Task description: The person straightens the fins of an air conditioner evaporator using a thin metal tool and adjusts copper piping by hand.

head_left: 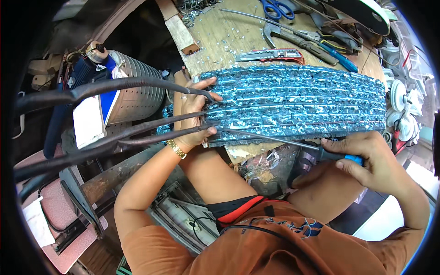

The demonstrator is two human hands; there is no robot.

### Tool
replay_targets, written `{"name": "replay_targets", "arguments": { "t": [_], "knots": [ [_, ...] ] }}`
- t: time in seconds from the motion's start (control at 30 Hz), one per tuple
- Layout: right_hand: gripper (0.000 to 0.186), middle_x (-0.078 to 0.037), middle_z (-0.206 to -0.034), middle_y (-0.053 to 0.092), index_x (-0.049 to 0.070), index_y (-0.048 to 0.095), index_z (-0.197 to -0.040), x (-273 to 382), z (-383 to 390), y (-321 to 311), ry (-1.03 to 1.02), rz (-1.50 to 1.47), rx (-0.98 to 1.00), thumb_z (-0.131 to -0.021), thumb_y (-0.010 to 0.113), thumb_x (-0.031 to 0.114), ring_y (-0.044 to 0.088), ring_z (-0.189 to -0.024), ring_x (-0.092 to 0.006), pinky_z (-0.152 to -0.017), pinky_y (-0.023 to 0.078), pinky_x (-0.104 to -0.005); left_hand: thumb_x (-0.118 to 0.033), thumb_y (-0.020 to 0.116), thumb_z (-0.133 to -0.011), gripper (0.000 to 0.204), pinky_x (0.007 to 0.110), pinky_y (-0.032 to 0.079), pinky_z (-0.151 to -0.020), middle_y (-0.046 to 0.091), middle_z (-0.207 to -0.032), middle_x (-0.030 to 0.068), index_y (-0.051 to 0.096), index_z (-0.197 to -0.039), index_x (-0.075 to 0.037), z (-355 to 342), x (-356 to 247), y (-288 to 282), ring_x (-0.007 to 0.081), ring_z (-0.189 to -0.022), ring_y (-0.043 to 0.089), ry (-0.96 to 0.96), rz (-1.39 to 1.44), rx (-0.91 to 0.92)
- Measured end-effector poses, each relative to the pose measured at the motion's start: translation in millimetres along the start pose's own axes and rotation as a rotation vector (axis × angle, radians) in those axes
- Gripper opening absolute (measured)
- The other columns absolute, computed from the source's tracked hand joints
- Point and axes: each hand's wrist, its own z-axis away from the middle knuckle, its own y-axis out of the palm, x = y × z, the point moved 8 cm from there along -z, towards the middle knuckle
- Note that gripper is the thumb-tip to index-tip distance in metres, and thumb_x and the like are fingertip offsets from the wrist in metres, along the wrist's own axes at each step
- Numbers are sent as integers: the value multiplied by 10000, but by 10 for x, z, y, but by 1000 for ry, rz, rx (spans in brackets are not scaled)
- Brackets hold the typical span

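A finned cooling coil (pixel 298 101) with blue, badly crumpled fins lies across the wooden bench in front of me. Dark foam-covered pipes (pixel 126 83) run leftward from its left end. My left hand (pixel 189 110), with a gold watch at the wrist, grips that end, its fingers among the pipes and over the coil's edge. In my right hand (pixel 373 158) is a long screwdriver (pixel 279 141) with a blue and black handle. Its shaft points left along the coil's near edge, and the tip reaches the pipe ends close to my left fingers.
On the bench (pixel 215 39) behind the coil lie a red utility knife (pixel 275 55), a hammer (pixel 302 43), a second long screwdriver (pixel 341 58), pliers (pixel 337 42) and blue scissors (pixel 277 8). A perforated metal drum (pixel 140 80) stands left. White round parts (pixel 399 98) hang at the right.
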Motion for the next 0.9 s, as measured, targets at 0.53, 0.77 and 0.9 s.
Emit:
{"name": "replay_targets", "arguments": {
  "t": [0.53,0.77,0.9],
  "knots": [
    [395,-208,-939,762,16,773,-1243,-213,-122,-45,22,-49,17,-850,755,45,737,-827,-388,-743,574,-425,-1018,520,-720,1095,572,341,-1156,611,-1440,187,775,-1042,-3,18,84,-15,399,-1314,525,5,-10,-1],
    [420,-149,-766,657,76,781,-1263,-179,-197,-48,-38,101,22,-844,770,69,653,-682,-358,-620,507,-443,-1071,387,-736,1161,560,286,-1227,577,-1494,196,752,-1074,-21,2,11,10,363,-1399,440,-24,-21,51],
    [401,-186,-915,735,-4,768,-1228,-157,-252,-11,48,202,154,-833,787,68,721,-797,-373,-750,562,-421,-1069,401,-735,1165,565,276,-1229,573,-1501,191,755,-1071,-11,-21,-65,36,357,-1399,435,-31,-30,49]
  ]
}}
